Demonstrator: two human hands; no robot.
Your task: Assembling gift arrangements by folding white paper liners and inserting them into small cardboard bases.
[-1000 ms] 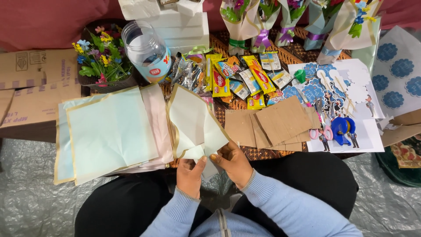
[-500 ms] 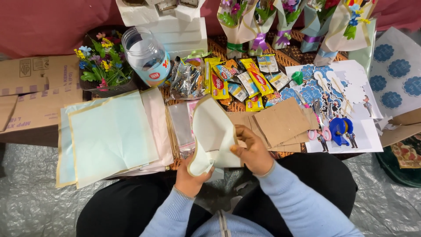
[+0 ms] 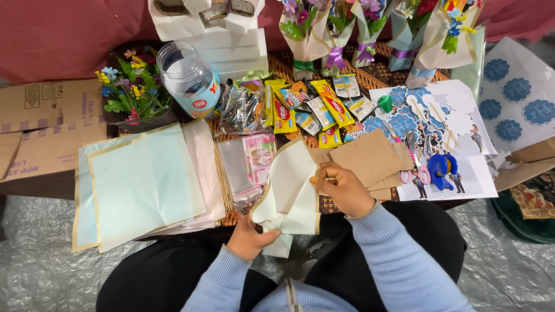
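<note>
Over a cluttered craft table [image 3: 52, 167], the left hand [image 3: 250, 238] pinches the cream wrapping sheet [image 3: 292, 193] at its gathered base; the right hand [image 3: 342, 188], higher up, grips its right edge.

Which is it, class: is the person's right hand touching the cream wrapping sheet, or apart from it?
Touching. The head view shows the right hand pinching the upper edge of the cream sheet, while the left hand grips its bunched bottom.

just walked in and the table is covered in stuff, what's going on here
A seated person is shaping a cream sheet with a gold edge. The left hand pinches its gathered bottom, and the right hand holds its right edge. A stack of pale sheets lies to the left, brown paper pieces to the right, and snack packets and wrapped flower bouquets behind.
</note>
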